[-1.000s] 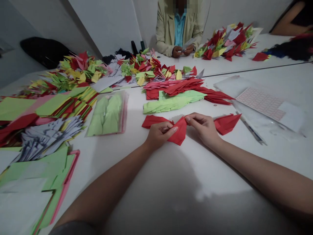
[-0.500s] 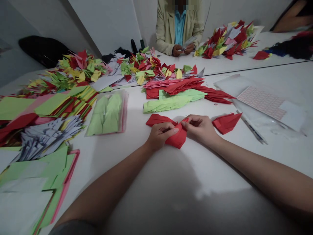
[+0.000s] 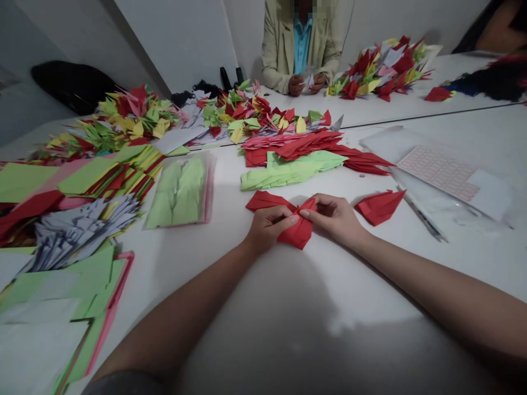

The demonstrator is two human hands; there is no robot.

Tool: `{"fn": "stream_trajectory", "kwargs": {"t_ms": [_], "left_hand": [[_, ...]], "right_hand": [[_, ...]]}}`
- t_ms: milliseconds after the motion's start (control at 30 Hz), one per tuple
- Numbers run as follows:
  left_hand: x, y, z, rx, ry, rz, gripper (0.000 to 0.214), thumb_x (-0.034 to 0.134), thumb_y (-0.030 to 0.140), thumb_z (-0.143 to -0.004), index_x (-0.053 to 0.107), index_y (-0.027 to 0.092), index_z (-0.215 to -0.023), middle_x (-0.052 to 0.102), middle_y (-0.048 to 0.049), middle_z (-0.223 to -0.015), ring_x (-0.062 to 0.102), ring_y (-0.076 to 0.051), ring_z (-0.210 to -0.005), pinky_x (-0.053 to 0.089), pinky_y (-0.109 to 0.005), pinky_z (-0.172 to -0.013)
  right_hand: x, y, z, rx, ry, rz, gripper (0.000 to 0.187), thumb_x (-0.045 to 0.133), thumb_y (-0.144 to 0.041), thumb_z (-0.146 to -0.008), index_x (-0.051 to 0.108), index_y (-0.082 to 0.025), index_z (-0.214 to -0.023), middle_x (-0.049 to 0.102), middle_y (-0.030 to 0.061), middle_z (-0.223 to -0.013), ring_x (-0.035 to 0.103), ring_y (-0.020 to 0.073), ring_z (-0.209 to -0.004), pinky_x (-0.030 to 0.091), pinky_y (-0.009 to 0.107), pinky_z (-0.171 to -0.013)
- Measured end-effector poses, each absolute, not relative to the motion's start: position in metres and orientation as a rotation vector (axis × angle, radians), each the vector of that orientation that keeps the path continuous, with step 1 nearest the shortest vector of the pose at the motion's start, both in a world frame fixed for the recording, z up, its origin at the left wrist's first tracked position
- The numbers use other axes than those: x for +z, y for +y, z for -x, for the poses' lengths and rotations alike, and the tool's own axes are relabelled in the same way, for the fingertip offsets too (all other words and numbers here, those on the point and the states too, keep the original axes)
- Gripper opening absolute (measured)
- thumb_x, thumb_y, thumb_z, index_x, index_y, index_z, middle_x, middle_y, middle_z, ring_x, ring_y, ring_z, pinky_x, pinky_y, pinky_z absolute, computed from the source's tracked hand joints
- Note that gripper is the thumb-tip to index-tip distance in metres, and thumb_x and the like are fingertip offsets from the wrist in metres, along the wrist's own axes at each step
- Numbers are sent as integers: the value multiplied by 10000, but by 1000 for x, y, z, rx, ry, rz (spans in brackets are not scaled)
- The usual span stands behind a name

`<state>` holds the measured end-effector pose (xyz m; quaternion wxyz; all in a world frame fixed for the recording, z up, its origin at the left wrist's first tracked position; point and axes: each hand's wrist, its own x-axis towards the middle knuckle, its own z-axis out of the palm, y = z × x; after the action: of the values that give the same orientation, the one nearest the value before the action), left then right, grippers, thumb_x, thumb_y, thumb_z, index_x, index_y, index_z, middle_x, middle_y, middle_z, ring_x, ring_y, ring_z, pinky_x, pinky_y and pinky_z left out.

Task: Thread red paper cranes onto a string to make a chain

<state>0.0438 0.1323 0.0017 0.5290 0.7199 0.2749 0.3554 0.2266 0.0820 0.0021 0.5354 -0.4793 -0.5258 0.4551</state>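
My left hand (image 3: 269,227) and my right hand (image 3: 333,218) both pinch a folded red origami paper piece (image 3: 297,231) on the white table (image 3: 263,285). Its wing-like flap (image 3: 267,201) stretches left beneath my left hand. My fingers hide the middle of the paper. Just beyond my right hand, a separate red origami crane (image 3: 381,207) lies untouched. Directly ahead sits a flat bunch of light green folded paper (image 3: 288,173), against a pile of red folded pieces (image 3: 304,145).
Heaps of multicoloured paper cranes (image 3: 263,112) cover the far table. A green paper packet (image 3: 179,192) and stacked sheets lie left. A pen (image 3: 424,219) and pink-gridded sheet (image 3: 440,173) lie right. Across the table, a person in a beige jacket (image 3: 302,44) folds white paper.
The red paper has been drawn into a tighter fold between my hands, and my right hand has shifted slightly left. The person opposite still handles the white paper.
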Motion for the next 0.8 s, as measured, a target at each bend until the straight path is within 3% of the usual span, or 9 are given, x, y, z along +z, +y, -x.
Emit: {"fn": "stream_trajectory", "kwargs": {"t_ms": [167,500,700,800], "left_hand": [[2,131,-45,821,643,-1736,285,639,283,-842,561,150,-603,453,30,-574,402,-94,-571,314,-257,-563],[5,131,-45,856,668,-1717,278,554,327,-886,555,149,-673,480,18,-634,425,-99,-616,345,-249,-593],[-1,134,-44,726,870,-1750,295,772,372,-709,621,127,-642,585,-3,-611,540,-117,-569,431,-244,-529],[-2,134,-45,723,910,-1602,271,782,361,-703,708,112,-783,684,-47,-690,661,-174,-619,537,-267,-558]], "right_hand": [[-1,86,-228,1071,-1225,1162,177,703,-317,-753,659,-163,-676,640,13,-684,532,129,-631,429,273,-618],[0,88,-232,980,-1090,1114,151,649,-270,-806,702,-180,-696,591,-15,-606,499,102,-581,417,244,-575],[-2,90,-234,1049,-958,981,181,679,-376,-824,716,-199,-811,610,-13,-602,543,111,-547,458,260,-572],[-2,90,-233,1138,-991,1026,231,741,-408,-765,694,-185,-799,645,3,-642,581,126,-597,475,274,-624]]}}
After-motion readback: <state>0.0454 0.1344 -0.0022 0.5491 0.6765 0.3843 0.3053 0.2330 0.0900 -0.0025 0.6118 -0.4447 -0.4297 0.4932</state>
